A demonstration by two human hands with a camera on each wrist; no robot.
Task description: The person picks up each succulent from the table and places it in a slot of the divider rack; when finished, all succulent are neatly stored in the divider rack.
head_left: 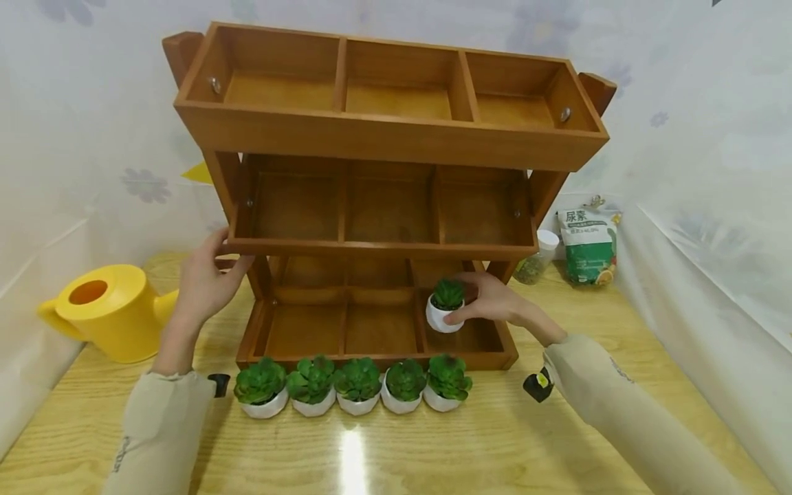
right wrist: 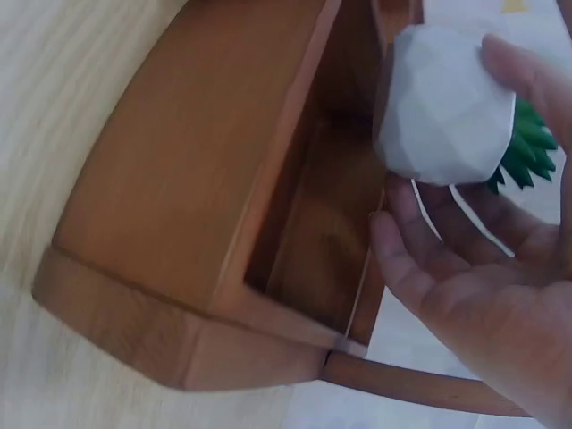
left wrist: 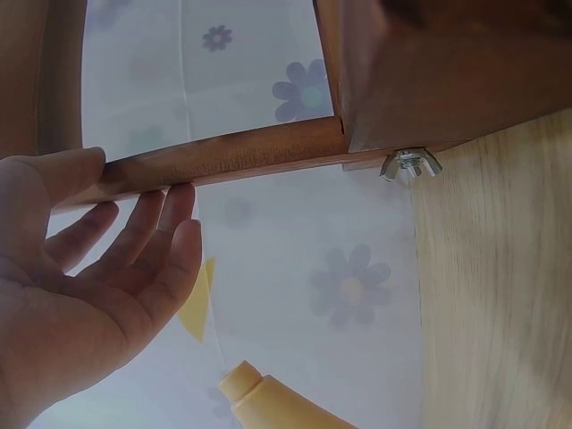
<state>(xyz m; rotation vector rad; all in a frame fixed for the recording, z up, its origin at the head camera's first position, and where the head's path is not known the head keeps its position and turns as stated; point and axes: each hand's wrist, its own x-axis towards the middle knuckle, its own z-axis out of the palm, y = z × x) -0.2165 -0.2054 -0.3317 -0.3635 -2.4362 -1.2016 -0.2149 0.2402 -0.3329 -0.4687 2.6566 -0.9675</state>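
Shelf (head_left: 383, 141), three-tiered, stands on the counter (head_left: 278, 454). Right hand (head_left: 491, 300): fingers gripping one plant (head_left: 445, 304) by its pot, held above the bottom tier's right compartment (head_left: 481, 339). Left hand (head_left: 210, 282): thumb and fingers pinch the side frame (left wrist: 250, 154). Five other plants (head_left: 357, 386) stand in a row before the shelf. Watering can (head_left: 120, 320) at left; jar (head_left: 535, 260) and bag (head_left: 590, 249) at right.

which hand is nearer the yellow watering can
The left hand, beside the watering can and gripping the rack; the right hand is near the rack's opposite end, holding a potted plant.
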